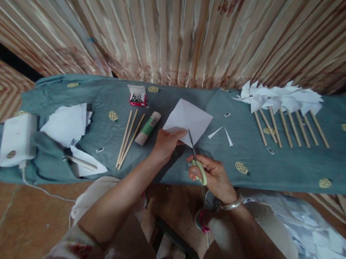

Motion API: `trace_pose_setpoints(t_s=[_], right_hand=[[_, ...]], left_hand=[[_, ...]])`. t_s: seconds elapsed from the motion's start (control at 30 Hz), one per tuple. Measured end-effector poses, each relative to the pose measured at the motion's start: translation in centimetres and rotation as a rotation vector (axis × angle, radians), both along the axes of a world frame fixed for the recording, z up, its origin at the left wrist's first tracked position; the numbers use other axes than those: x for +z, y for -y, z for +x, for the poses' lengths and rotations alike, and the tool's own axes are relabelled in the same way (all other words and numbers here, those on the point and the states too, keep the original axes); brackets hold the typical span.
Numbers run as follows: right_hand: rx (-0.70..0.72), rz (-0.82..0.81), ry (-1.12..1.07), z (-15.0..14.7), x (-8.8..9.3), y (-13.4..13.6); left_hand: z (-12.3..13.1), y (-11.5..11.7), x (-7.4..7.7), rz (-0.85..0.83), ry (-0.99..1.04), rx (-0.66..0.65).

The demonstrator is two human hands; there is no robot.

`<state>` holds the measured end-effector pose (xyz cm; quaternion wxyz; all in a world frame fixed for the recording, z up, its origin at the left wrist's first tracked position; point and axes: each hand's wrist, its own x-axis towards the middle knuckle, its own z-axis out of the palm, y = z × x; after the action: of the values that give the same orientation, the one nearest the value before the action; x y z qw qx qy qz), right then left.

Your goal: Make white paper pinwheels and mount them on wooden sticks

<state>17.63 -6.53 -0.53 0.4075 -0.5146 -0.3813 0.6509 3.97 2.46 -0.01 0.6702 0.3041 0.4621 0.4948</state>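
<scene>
A square sheet of white paper (190, 117) with fold creases is pinched at its near left edge by my left hand (167, 142). My right hand (210, 173) grips the light green handles of a pair of scissors (199, 171). The scissor blades reach over the near edge of the paper and point toward its middle; whether they are parted is hard to see. Two thin white paper slivers (223, 134) lie on the cloth just right of the sheet. A glue stick (148, 128) with a green band lies to the left of my left hand.
Paper pinwheels (280, 97) on wooden sticks lie at the back right. Several loose sticks (129, 140) and a small red box of metal pins (138, 99) are left of centre. Farther left are stacked paper (66, 123) and a white power box (18, 140) with a cable.
</scene>
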Motion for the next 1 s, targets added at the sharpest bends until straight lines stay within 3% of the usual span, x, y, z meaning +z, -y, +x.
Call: trace_pose_setpoints(t_s=[1.0], right_hand=[[-0.005, -0.004, -0.018, 0.01, 0.05, -0.09]], left_hand=[[0.12, 0.18, -0.31, 0.006, 0.023, -0.001]])
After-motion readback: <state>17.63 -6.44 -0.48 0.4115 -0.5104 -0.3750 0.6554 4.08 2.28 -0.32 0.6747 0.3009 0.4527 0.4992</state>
